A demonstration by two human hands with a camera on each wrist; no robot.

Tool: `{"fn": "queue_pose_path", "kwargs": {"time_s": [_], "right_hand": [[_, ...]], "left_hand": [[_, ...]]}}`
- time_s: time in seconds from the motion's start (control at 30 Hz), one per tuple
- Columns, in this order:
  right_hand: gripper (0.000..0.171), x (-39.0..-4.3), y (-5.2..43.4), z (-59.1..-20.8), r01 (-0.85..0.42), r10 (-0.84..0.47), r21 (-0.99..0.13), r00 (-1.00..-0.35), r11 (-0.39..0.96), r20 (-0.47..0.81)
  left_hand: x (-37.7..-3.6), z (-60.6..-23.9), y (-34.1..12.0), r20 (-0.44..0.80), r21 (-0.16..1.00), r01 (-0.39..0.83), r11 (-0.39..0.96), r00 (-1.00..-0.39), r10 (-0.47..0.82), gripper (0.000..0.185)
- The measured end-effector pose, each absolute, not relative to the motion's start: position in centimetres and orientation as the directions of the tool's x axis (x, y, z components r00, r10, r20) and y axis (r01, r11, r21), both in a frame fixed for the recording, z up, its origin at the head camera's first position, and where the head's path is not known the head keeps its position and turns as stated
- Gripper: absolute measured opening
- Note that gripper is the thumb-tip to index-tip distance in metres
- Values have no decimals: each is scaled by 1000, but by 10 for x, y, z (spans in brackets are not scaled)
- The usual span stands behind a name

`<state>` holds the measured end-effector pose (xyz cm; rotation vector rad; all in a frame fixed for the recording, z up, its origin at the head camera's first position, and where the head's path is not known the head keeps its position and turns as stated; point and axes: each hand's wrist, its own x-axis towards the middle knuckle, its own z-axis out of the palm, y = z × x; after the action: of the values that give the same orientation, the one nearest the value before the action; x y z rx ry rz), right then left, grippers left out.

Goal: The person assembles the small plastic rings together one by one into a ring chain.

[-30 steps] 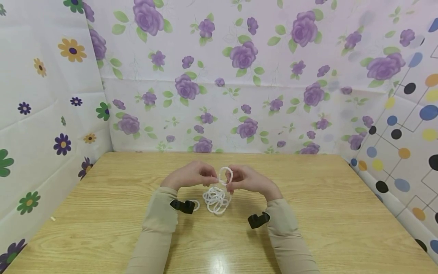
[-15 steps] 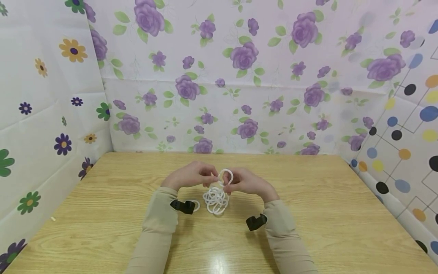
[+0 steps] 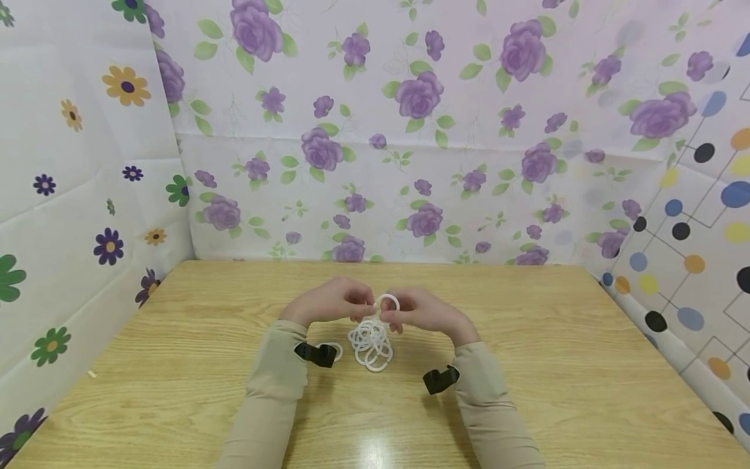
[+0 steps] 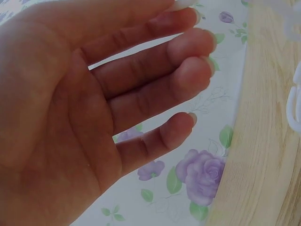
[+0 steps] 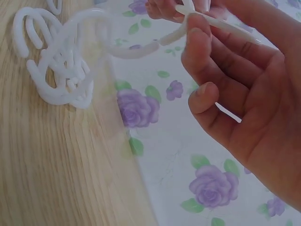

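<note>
Both hands meet above a small heap of white plastic rings [image 3: 370, 342] near the middle of the table. Thumb and fingertips of my left hand [image 3: 333, 302] pinch the left side of a raised white ring [image 3: 388, 297]. From the other side my right hand [image 3: 423, 310] pinches the same ring between thumb and fingers. The right wrist view shows another open-ended link [image 5: 136, 51] hanging from the pinched spot toward the heap [image 5: 59, 61]; the joint itself is partly hidden by fingers. In the left wrist view the pinch is mostly out of frame.
A separate white ring [image 3: 338, 352] lies on the wooden table [image 3: 556, 365] beside the left wrist, partly behind the black wrist camera [image 3: 316, 354]. A tiny pale bit [image 3: 92, 374] sits near the left edge. Flowered cloth [image 3: 375, 195] hangs behind the table.
The raised ring has dropped a little and more of it is covered by fingers. My right hand has shifted slightly left and down, closer to the left hand.
</note>
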<state>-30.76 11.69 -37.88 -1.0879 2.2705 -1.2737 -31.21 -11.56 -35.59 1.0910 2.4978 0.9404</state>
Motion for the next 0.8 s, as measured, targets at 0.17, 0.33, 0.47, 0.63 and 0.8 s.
{"fn": "queue_pose_path", "kwargs": {"time_s": [0.17,0.33,0.47,0.63,0.8], "right_hand": [[22,-310,122,-378,-458,-686,-819,-719,346,112],[21,-311,125,-378,-459,-657,-818,-742,348,137],[21,-312,125,-378,-459,-652,-822,-744,336,149],[15,-312,125,-378,-438,-642,-841,-752,317,150],[11,-312,126,-377,-416,-660,-863,-739,286,137]], "left_hand": [[-311,-355,-116,18,663,554,504,-685,728,19],[-310,-353,-116,16,661,539,521,-705,709,20],[-311,-353,-117,14,676,520,523,-718,696,21],[-311,-354,-116,4,699,493,518,-727,687,15],[-312,-355,-116,2,693,493,526,-731,682,13]]}}
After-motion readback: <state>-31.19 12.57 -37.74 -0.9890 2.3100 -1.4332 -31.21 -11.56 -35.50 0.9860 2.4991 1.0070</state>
